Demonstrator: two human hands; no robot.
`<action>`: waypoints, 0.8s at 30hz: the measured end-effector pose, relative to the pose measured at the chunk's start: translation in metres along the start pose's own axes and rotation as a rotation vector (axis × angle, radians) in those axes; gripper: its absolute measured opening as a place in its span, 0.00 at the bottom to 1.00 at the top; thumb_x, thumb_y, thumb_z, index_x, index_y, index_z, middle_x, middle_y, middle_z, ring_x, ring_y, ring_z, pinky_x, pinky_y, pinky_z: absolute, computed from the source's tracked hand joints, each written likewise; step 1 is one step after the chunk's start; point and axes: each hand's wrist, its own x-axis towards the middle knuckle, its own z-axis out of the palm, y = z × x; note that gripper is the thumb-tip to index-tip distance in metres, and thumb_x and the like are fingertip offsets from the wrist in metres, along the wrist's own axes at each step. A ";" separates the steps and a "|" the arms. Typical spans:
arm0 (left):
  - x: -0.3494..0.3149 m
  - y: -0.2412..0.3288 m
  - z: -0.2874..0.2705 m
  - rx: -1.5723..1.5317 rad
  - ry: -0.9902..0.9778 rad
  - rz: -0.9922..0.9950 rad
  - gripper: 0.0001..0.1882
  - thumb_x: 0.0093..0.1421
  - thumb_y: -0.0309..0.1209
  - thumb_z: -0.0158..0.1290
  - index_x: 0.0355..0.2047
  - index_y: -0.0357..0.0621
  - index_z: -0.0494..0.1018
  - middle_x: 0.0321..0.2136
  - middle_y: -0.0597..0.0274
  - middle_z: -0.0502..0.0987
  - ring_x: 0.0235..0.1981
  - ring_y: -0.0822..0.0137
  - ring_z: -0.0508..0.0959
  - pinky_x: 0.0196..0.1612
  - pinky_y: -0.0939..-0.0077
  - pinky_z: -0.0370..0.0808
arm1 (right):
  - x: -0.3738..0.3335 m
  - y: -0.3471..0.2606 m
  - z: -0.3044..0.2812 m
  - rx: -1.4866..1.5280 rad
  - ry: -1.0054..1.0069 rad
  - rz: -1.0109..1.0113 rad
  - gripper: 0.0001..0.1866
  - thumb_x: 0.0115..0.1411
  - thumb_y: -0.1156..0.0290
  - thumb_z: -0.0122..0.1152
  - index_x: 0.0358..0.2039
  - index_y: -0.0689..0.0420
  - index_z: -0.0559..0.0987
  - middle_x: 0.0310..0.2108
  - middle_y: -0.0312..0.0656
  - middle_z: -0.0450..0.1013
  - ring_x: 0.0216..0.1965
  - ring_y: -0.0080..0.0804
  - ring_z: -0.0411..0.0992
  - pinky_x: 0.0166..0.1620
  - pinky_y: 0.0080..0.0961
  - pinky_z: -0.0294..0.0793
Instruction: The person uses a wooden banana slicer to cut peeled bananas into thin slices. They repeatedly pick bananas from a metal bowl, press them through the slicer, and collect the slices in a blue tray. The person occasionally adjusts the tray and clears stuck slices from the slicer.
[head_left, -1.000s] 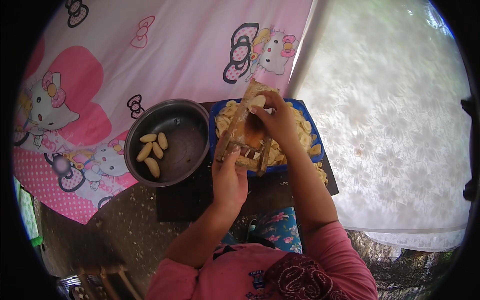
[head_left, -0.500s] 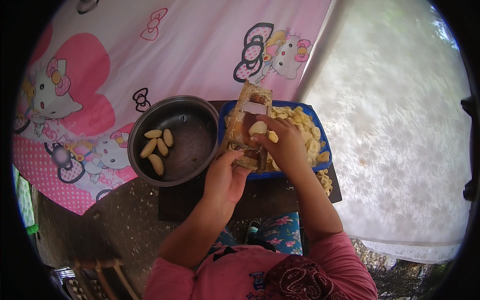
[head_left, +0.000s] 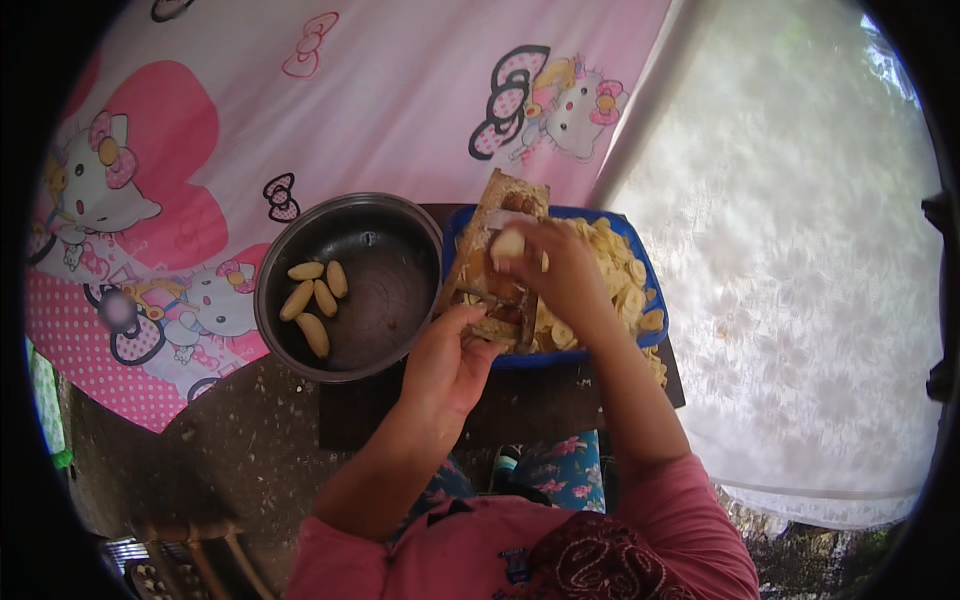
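A wooden slicer [head_left: 497, 200] with a metal blade plate leans across the left part of a blue tray [head_left: 655, 300]. My left hand [head_left: 448, 355] grips its near end. Pinched in the fingers of my right hand [head_left: 560, 262] is a peeled banana [head_left: 508, 246], pressed against the slicer's face close to the blade; my fingers partly hide it. Thin pale banana slices [head_left: 610, 265] fill the tray beneath and to the right of the slicer. Several whole peeled bananas [head_left: 297, 299] lie in the left half of a dark metal basin [head_left: 385, 290], left of the tray.
Basin and tray stand on a dark low table [head_left: 370, 415]. A few slices lie by the tray's near right corner. A pink printed curtain [head_left: 400, 90] hangs behind, and a white lace curtain [head_left: 790, 300] hangs at the right. A wooden chair [head_left: 205, 550] stands at the lower left.
My right hand has slid up the slicer with the banana, away from me and toward the blade. My left hand keeps its hold on the near end.
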 end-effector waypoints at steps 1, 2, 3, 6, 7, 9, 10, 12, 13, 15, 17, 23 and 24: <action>-0.003 -0.002 0.000 -0.010 0.011 0.005 0.19 0.62 0.19 0.47 0.54 0.29 0.63 0.48 0.47 0.74 0.51 0.54 0.77 0.60 0.54 0.74 | 0.015 0.008 0.005 0.006 0.002 0.083 0.24 0.51 0.62 0.70 0.49 0.55 0.80 0.33 0.47 0.76 0.39 0.45 0.74 0.45 0.38 0.71; -0.002 -0.002 0.002 -0.021 0.013 0.013 0.19 0.62 0.20 0.47 0.54 0.29 0.63 0.48 0.47 0.74 0.51 0.54 0.76 0.60 0.54 0.73 | 0.040 0.020 0.011 0.016 0.023 0.113 0.24 0.51 0.63 0.70 0.49 0.55 0.80 0.33 0.47 0.75 0.39 0.45 0.74 0.46 0.38 0.71; -0.001 -0.002 0.004 -0.058 0.023 0.025 0.19 0.62 0.20 0.47 0.54 0.29 0.63 0.48 0.46 0.74 0.52 0.54 0.76 0.60 0.54 0.73 | 0.053 0.032 0.014 0.007 0.030 0.185 0.24 0.51 0.64 0.70 0.49 0.56 0.80 0.33 0.47 0.75 0.39 0.46 0.74 0.46 0.38 0.71; 0.002 0.005 0.010 -0.069 -0.012 0.030 0.20 0.63 0.20 0.47 0.55 0.29 0.63 0.49 0.46 0.73 0.52 0.53 0.76 0.60 0.54 0.73 | 0.065 0.039 0.012 -0.041 -0.018 0.196 0.24 0.51 0.65 0.70 0.49 0.58 0.80 0.34 0.46 0.76 0.38 0.43 0.74 0.46 0.36 0.71; 0.002 0.008 0.010 -0.069 -0.010 0.027 0.20 0.63 0.20 0.47 0.55 0.29 0.63 0.49 0.46 0.74 0.52 0.53 0.76 0.60 0.54 0.73 | 0.060 0.035 0.010 0.042 -0.010 0.126 0.24 0.51 0.65 0.71 0.49 0.58 0.80 0.34 0.46 0.76 0.37 0.41 0.74 0.45 0.35 0.71; 0.001 0.013 0.011 -0.082 -0.025 0.027 0.20 0.62 0.20 0.47 0.55 0.29 0.63 0.49 0.46 0.74 0.52 0.53 0.76 0.59 0.55 0.74 | 0.032 0.018 -0.002 0.188 -0.038 0.077 0.24 0.51 0.65 0.71 0.48 0.59 0.80 0.34 0.45 0.76 0.36 0.38 0.74 0.45 0.33 0.71; 0.001 0.016 0.011 -0.044 -0.014 0.016 0.20 0.62 0.20 0.47 0.55 0.29 0.63 0.49 0.46 0.73 0.52 0.53 0.76 0.59 0.55 0.74 | 0.019 0.012 -0.005 0.184 -0.046 0.084 0.24 0.51 0.64 0.71 0.48 0.59 0.80 0.34 0.44 0.76 0.36 0.37 0.74 0.45 0.32 0.71; 0.000 0.018 0.010 0.000 -0.026 0.007 0.20 0.62 0.20 0.47 0.55 0.28 0.62 0.50 0.45 0.73 0.52 0.53 0.76 0.59 0.55 0.74 | 0.010 0.009 -0.004 0.171 -0.076 0.073 0.24 0.51 0.64 0.72 0.48 0.58 0.80 0.33 0.43 0.75 0.36 0.34 0.73 0.44 0.30 0.71; 0.000 0.017 0.011 0.020 -0.026 0.022 0.21 0.62 0.21 0.47 0.55 0.28 0.62 0.51 0.45 0.72 0.52 0.53 0.76 0.58 0.55 0.74 | 0.011 0.012 -0.002 0.208 -0.030 0.096 0.24 0.50 0.63 0.72 0.48 0.58 0.80 0.33 0.42 0.75 0.36 0.35 0.73 0.44 0.30 0.71; 0.000 0.013 0.011 0.036 -0.022 0.030 0.21 0.62 0.21 0.48 0.55 0.28 0.62 0.52 0.44 0.72 0.52 0.53 0.76 0.58 0.55 0.75 | 0.038 0.031 0.009 0.236 -0.013 0.144 0.25 0.50 0.62 0.72 0.49 0.56 0.81 0.31 0.42 0.74 0.35 0.35 0.73 0.44 0.31 0.71; 0.001 0.014 0.012 0.014 -0.023 0.028 0.21 0.62 0.21 0.48 0.56 0.28 0.62 0.52 0.44 0.71 0.51 0.52 0.76 0.58 0.54 0.75 | 0.063 0.049 0.018 0.164 0.004 0.186 0.26 0.50 0.59 0.73 0.49 0.55 0.81 0.32 0.43 0.73 0.36 0.36 0.73 0.44 0.31 0.71; 0.004 0.021 0.008 0.003 -0.039 0.006 0.22 0.62 0.21 0.47 0.56 0.28 0.61 0.52 0.44 0.71 0.52 0.51 0.76 0.58 0.54 0.75 | 0.041 0.030 0.005 0.149 -0.071 0.154 0.25 0.50 0.58 0.72 0.49 0.51 0.81 0.38 0.47 0.74 0.41 0.42 0.74 0.46 0.35 0.71; 0.005 0.023 0.006 0.004 -0.052 -0.005 0.21 0.62 0.21 0.47 0.56 0.28 0.61 0.52 0.44 0.71 0.53 0.51 0.76 0.58 0.54 0.75 | 0.025 0.024 0.003 0.221 -0.082 0.131 0.24 0.50 0.57 0.71 0.48 0.48 0.82 0.39 0.47 0.75 0.43 0.44 0.74 0.47 0.38 0.71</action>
